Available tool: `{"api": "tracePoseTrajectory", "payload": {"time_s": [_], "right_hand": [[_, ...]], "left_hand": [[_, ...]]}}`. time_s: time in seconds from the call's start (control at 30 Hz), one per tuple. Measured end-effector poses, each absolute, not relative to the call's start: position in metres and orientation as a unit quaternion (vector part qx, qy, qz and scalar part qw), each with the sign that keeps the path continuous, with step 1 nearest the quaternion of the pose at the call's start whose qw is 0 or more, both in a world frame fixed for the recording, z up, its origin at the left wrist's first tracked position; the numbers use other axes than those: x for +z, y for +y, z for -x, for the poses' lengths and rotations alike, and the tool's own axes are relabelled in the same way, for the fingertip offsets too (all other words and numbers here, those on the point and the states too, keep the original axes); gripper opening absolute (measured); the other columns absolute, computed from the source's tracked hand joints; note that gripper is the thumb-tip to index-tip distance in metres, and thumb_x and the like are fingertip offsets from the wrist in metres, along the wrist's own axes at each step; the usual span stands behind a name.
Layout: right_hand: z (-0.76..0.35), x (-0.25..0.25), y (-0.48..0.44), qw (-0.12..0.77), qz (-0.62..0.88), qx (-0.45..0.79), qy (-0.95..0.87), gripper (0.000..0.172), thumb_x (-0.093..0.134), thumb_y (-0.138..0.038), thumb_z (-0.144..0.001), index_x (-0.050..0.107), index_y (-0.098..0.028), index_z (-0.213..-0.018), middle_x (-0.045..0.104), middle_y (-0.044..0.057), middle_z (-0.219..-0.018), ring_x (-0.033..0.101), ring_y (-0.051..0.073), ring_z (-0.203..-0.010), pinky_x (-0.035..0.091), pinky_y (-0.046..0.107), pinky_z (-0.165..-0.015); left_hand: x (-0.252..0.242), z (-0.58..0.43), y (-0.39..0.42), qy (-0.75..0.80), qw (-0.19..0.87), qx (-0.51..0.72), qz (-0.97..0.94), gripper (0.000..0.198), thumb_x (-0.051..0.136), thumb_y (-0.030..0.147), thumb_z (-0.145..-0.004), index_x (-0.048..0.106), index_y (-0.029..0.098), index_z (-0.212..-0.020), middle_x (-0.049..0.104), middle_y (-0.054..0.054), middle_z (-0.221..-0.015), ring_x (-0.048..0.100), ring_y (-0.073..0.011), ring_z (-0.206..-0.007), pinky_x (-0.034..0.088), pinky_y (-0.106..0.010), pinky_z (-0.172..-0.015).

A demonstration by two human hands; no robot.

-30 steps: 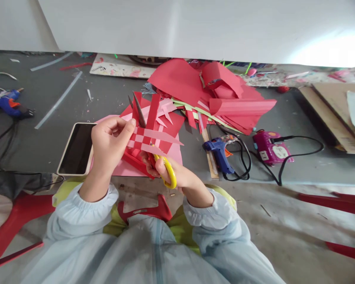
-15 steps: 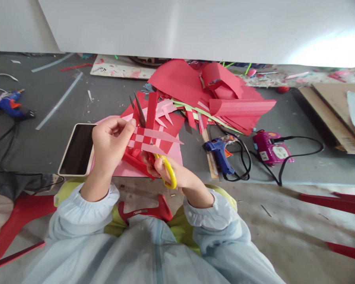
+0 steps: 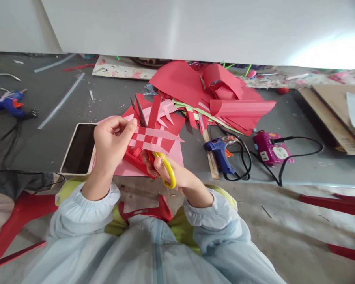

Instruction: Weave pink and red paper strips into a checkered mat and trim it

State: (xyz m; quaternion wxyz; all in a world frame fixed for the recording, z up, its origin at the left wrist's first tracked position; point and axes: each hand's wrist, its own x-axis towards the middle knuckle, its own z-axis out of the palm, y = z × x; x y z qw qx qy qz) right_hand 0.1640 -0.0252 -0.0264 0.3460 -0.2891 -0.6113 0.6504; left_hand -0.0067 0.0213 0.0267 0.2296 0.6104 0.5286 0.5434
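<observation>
Between thumb and fingers my left hand (image 3: 114,140) pinches a woven piece of red and pink paper strips (image 3: 140,137). Loose strip ends stick out of it to the right and upward. My right hand (image 3: 165,167) is closed round the yellow handles of a pair of scissors (image 3: 169,173). The dark scissor blades point up and left, slightly apart, and pass behind the woven paper. Under both hands lie a pink sheet (image 3: 177,156) and red paper pieces. Part of the scissors is hidden by the paper and my fingers.
A phone (image 3: 78,148) lies left of my hands. Red paper sheets (image 3: 177,81) are heaped behind. To the right are a blue glue gun (image 3: 220,152), a purple power socket (image 3: 269,148) with black cables, and cardboard (image 3: 325,118). Another glue gun (image 3: 10,103) lies far left.
The loose paper strips have shifted slightly at the scissors, the lower pink end now lying nearer the red one. Both hands stay almost in place. The view has moved a little.
</observation>
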Motion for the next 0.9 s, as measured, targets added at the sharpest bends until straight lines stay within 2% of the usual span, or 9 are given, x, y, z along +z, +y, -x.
{"api": "tracePoseTrajectory", "payload": {"time_s": [0.13, 0.43, 0.7, 0.9], "right_hand": [[-0.1646, -0.0294, -0.0244, 0.348, 0.257, 0.677, -0.596, 0.041, 0.046, -0.062, -0.096, 0.042, -0.022, -0.104, 0.033, -0.004, -0.080, 0.030, 0.009, -0.061, 0.033, 0.026, -0.055], [-0.1643, -0.0210, -0.0236, 0.339, 0.256, 0.683, -0.594, 0.053, 0.045, -0.073, -0.091, 0.042, -0.020, -0.100, 0.030, -0.007, -0.072, 0.028, 0.008, -0.060, 0.030, 0.025, -0.055], [-0.1632, -0.0196, -0.0239, 0.343, 0.274, 0.670, -0.599, 0.051, 0.042, -0.073, -0.092, 0.042, -0.022, -0.097, 0.033, -0.005, -0.075, 0.029, 0.009, -0.060, 0.033, 0.027, -0.055], [-0.1646, -0.0219, -0.0230, 0.338, 0.269, 0.654, -0.621, 0.042, 0.038, -0.065, -0.097, 0.042, -0.024, -0.102, 0.036, -0.003, -0.080, 0.031, 0.011, -0.061, 0.037, 0.027, -0.055]], "left_hand": [[0.0298, 0.0053, 0.0205, 0.521, 0.234, 0.547, -0.612, 0.027, 0.069, 0.031, -0.081, 0.059, 0.019, -0.059, 0.053, 0.003, -0.055, 0.045, -0.0087, -0.052, 0.037, -0.023, -0.049], [0.0305, 0.0045, 0.0201, 0.520, 0.246, 0.555, -0.602, 0.026, 0.069, 0.032, -0.080, 0.060, 0.019, -0.059, 0.053, 0.003, -0.055, 0.044, -0.0085, -0.052, 0.036, -0.023, -0.048], [0.0287, 0.0061, 0.0195, 0.531, 0.239, 0.548, -0.601, 0.030, 0.071, 0.038, -0.081, 0.060, 0.020, -0.060, 0.055, 0.002, -0.057, 0.048, -0.0102, -0.055, 0.040, -0.023, -0.050], [0.0273, 0.0060, 0.0202, 0.521, 0.245, 0.556, -0.599, 0.027, 0.071, 0.035, -0.081, 0.061, 0.019, -0.061, 0.056, 0.002, -0.057, 0.048, -0.0093, -0.054, 0.040, -0.023, -0.051]]}}
